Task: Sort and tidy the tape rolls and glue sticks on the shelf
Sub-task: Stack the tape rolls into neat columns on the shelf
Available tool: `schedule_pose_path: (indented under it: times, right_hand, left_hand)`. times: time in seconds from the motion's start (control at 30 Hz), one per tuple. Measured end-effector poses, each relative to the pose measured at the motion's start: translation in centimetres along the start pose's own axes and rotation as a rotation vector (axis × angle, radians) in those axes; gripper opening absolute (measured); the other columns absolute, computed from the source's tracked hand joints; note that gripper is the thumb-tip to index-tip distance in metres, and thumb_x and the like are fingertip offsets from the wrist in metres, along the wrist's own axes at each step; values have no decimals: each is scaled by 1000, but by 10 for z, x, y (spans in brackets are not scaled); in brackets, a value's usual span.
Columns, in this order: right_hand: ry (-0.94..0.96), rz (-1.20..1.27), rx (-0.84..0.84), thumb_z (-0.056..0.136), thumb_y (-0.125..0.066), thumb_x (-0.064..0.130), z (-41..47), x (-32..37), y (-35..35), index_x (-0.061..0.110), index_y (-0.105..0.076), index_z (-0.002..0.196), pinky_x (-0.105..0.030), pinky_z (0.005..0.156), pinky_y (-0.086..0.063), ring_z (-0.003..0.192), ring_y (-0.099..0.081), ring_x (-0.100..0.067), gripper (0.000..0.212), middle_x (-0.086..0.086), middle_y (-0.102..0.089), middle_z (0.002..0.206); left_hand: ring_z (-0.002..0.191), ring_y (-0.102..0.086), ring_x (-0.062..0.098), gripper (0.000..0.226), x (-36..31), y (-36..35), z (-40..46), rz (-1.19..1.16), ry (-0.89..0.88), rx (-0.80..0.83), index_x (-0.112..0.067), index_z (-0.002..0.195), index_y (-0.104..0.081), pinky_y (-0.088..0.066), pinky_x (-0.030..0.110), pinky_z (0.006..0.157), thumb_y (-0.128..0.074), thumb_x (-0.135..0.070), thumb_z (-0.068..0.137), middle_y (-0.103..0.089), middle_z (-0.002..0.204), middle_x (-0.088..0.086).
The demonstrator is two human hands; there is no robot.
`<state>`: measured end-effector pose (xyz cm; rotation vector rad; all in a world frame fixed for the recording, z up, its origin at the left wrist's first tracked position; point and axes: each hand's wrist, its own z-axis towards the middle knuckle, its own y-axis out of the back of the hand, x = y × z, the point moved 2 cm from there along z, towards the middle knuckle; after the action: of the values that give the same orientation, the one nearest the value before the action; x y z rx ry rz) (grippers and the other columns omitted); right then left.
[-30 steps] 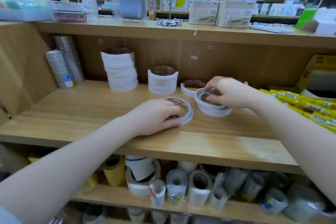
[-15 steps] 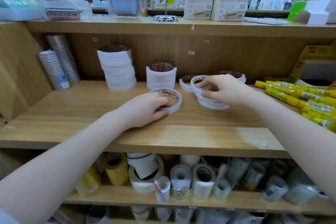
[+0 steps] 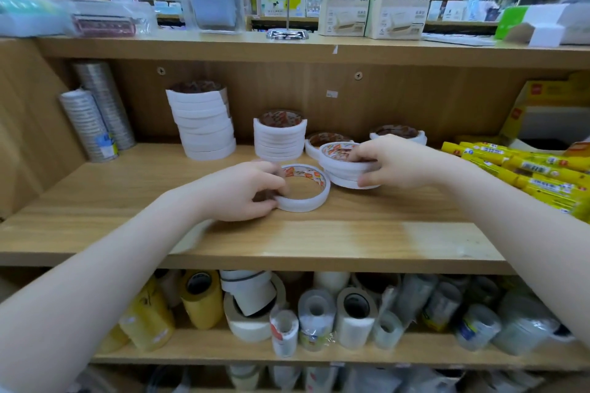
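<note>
Left hand (image 3: 245,190) gripping a single white tape roll (image 3: 303,188) flat on the wooden shelf (image 3: 127,201), right hand (image 3: 392,161) clamped on a short stack of rolls (image 3: 346,166) touching that roll's right side, yellow glue sticks (image 3: 523,169) farther right, taller stacks (image 3: 204,121) behind.

The shelf (image 3: 351,233) beneath both hands is seen to be light wood-grain laminate, smooth with a soft sheen along its front edge. The tape roll (image 3: 303,188) held in the left hand's (image 3: 242,191) grip is shown as matt white foam-like tape with a glossy printed inner liner. Just right of the right hand (image 3: 399,163), the glue sticks (image 3: 526,172) are wrapped in shiny yellow plastic. Below, transparent tape rolls (image 3: 319,319) are sheathed in glossy clear film.
</note>
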<state>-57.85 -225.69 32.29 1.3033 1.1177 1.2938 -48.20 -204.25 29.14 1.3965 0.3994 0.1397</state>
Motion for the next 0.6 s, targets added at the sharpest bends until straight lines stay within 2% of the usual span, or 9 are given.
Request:
schedule_pose_path:
  times: [0.13,0.17,0.27,0.3,0.37,0.4,0.47,0.53,0.6]
  right_hand:
    - [44,-53,65,83,-60,20,5,7,-11,21,-59,110,-31,79,-45,92,-56,-17,27,4,-62,100]
    - [43,-81,67,83,-58,19,7,8,-12,19,-60,108,-33,78,-46,90,-56,-17,26,2,-63,98]
    - [63,-54,-19,81,-59,16,9,12,1,7,-60,91,-33,66,-43,74,-54,-18,14,-3,-59,80]
    - [70,18,-51,81,-59,15,7,14,9,7,-60,87,-29,60,-41,65,-52,-13,10,-1,-57,73]
    - [102,161,-77,83,-59,15,3,19,23,13,-62,85,-16,51,-35,51,-44,-2,4,2,-57,69]
    - [126,188,-81,84,-59,15,2,22,27,15,-63,86,-14,49,-34,50,-43,-2,4,3,-58,71]
    - [170,158,-68,86,-59,15,6,31,28,17,-62,86,-19,56,-37,58,-46,-4,4,3,-59,77]
    - [211,56,1,84,-59,13,14,42,20,15,-60,87,-26,64,-39,70,-51,-11,3,3,-58,79]
    - [233,-12,97,84,-60,12,22,51,8,18,-59,90,-26,68,-39,76,-50,-12,9,6,-57,81]
  left_hand:
    - [119,-36,0,18,4,0,-8,-130,42,-13,-36,90,-59,-33,14,96,-65,-21,82,-41,130,-15]
    - [121,-35,0,23,4,0,-10,-160,79,-27,-37,98,-58,-33,17,98,-68,-26,80,-37,134,-15]
    - [125,-37,4,77,5,-2,-10,-199,253,-64,-33,136,-35,-34,21,99,-73,-48,70,-31,145,-11]
    - [125,-38,6,89,4,-3,-9,-221,298,-73,-31,142,-26,-35,21,99,-73,-50,68,-33,145,-9]
    - [123,-42,7,97,4,-6,-8,-269,337,-91,-29,145,-19,-36,22,97,-74,-49,67,-40,142,-7]
    - [123,-43,8,99,4,-7,-7,-289,348,-99,-29,145,-18,-37,22,98,-75,-49,67,-42,141,-6]
    - [125,-43,9,106,5,-8,-7,-345,378,-116,-28,146,-12,-36,25,101,-77,-47,64,-44,141,-6]
    - [128,-41,12,114,5,-7,-9,-413,408,-127,-30,147,-3,-33,28,103,-79,-44,63,-43,142,-5]
    - [129,-39,13,117,6,-7,-9,-462,430,-138,-30,147,2,-32,26,102,-80,-42,64,-42,143,-5]
